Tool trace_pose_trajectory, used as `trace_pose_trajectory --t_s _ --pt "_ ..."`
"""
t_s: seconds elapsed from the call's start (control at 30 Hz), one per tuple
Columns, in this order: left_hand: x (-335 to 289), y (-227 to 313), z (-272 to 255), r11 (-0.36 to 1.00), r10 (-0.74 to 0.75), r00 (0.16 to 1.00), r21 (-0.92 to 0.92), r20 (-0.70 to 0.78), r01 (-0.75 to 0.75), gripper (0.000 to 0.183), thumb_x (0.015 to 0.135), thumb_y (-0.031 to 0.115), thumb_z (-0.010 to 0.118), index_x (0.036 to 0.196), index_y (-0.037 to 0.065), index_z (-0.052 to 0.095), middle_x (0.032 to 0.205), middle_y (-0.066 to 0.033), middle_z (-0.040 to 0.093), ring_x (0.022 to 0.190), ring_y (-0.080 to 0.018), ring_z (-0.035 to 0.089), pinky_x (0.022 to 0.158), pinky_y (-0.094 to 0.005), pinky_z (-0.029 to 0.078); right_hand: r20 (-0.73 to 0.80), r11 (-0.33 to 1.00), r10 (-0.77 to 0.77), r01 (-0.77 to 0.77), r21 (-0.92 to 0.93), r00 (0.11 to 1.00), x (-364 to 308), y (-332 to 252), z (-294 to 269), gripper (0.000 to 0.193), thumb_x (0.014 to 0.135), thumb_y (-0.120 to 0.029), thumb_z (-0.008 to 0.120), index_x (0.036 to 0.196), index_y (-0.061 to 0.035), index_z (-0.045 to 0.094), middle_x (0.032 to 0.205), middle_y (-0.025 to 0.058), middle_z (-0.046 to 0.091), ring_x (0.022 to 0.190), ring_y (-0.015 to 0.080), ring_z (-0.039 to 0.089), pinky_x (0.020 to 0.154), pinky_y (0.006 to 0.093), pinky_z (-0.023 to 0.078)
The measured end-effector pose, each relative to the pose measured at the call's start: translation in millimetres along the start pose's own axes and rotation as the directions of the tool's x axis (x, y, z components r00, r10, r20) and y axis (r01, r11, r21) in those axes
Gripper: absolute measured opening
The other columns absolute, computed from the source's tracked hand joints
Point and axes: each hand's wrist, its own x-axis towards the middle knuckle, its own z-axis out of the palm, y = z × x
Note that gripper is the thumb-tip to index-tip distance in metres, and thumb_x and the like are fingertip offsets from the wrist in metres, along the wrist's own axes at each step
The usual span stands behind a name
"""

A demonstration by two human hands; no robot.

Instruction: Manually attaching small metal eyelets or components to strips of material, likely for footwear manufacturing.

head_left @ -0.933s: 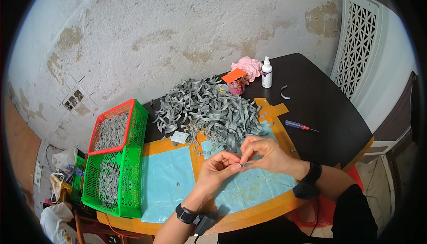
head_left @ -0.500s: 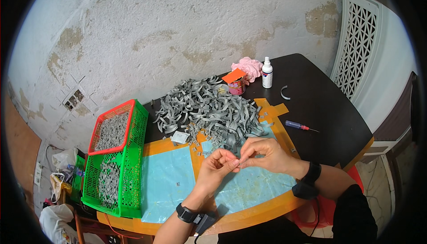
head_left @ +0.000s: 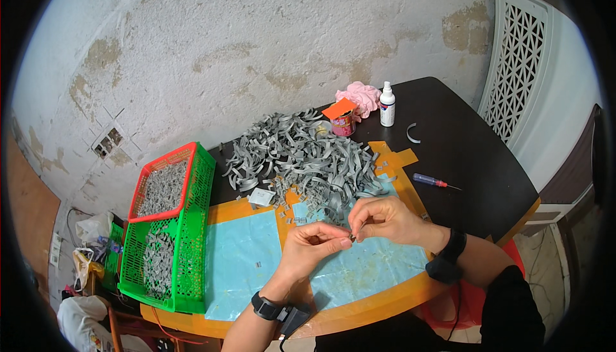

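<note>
Over the pale blue sheet (head_left: 240,268), my left hand (head_left: 314,244) and my right hand (head_left: 380,220) meet with thumb and fingertips pinched close together. A tiny dark piece shows between the fingertips; it is too small to name, and I cannot tell whether one hand or both grip it. Just beyond my hands lies a large heap of curved grey strips (head_left: 301,153). Small grey pieces (head_left: 300,220) are scattered at the heap's near edge, to the left of my right hand.
At the left stands a green basket (head_left: 192,249) of small grey parts, with a red basket (head_left: 190,185) of similar parts on it. Further back are a can (head_left: 343,124), a pink cloth (head_left: 359,98) and a white spray bottle (head_left: 387,108). A screwdriver (head_left: 430,180) lies at the right.
My left fingers have straightened somewhat from their curled pose, and the fingertips have shifted slightly to the right. A tiny dark piece now shows between the hands.
</note>
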Motion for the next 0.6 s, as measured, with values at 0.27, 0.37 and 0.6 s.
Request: trace_pose_trajectory --t_s 0.27,0.37,0.6 --pt "-2.1 3.8 -3.4 0.994 0.011 0.998 0.109 0.067 -0.018 0.011 0.080 0.000 0.072 0.090 0.001 0.071 0.091 -0.0066 0.070 0.083 -0.0097 0.065 0.077 -0.0225 0.053 0.146 1.000 0.020 -0.017 -0.023 0.989 1.8 0.2 -8.2 0.006 0.081 0.004 0.067 0.087 0.0020 0.064 0.095 0.0057 0.058 0.088 0.0122 0.058 0.076 0.0248 0.049" --pt "-2.3 5.4 -2.8 0.993 -0.012 0.999 0.119 0.041 0.007 0.012 0.076 -0.003 0.074 0.088 0.000 0.071 0.092 -0.0102 0.070 0.084 -0.0132 0.065 0.078 -0.0262 0.053 0.151 1.000 0.009 -0.008 -0.007 0.988 1.7 2.5 -7.9 0.006 0.083 0.001 0.066 0.089 0.0023 0.065 0.096 0.0060 0.058 0.086 0.0125 0.059 0.075 0.0253 0.049" --pt "-1.5 3.6 4.6 0.902 0.196 0.980 0.399 -0.047 -0.161 0.012 0.078 -0.001 0.073 0.090 0.000 0.071 0.095 -0.0086 0.069 0.082 -0.0106 0.064 0.075 -0.0242 0.053 0.050 0.983 0.116 -0.122 0.136 0.992 -0.4 6.3 -3.1 0.011 0.087 -0.005 0.064 0.096 0.0024 0.066 0.096 0.0061 0.060 0.080 0.0132 0.062 0.074 0.0261 0.050"
